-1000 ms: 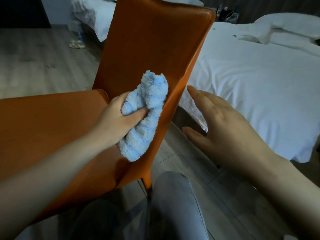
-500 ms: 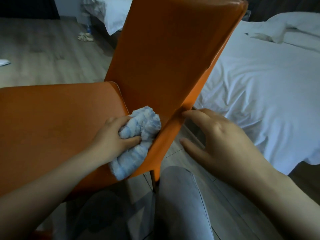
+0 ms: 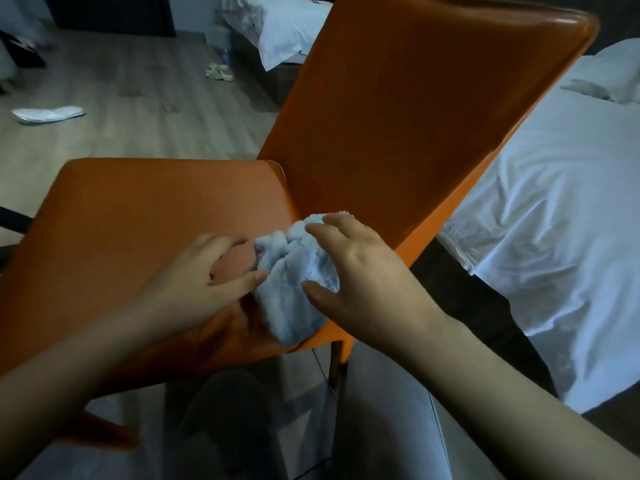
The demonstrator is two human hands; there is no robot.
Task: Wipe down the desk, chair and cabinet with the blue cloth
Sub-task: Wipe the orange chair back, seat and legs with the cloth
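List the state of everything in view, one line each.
Cloth: bunched, lying on the chair seat by the backrest.
Right hand: fingers curled over the cloth.
Left hand: relaxed, thumb at the cloth's edge.
Chair: upright.
Bed: sheet rumpled.

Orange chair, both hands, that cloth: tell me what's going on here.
A person is wiping the orange chair with the blue cloth. The cloth lies bunched at the rear of the seat, against the foot of the backrest. The right hand grips it from above, fingers and thumb curled round it. The left hand rests beside it, fingers relaxed, thumb touching the cloth. A white bed stands behind the chair.
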